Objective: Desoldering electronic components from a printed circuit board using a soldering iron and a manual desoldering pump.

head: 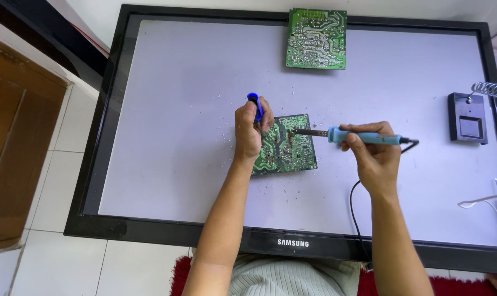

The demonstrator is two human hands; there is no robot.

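Right hand (375, 156) gripping soldering iron (363, 136), tip touching circuit board (289, 145); left hand (249, 129) clenching blue tool (255, 105), possibly a desoldering pump. Debris scattered; rework appearing midway.

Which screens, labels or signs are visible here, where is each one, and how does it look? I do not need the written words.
Flat screen: lies face up on the tiled floor, under both hands; large rectangle, pale grey-white panel, black frame.
Maker's mark: middle of the frame's near edge; small white lettering on black.
No packages or signs show.
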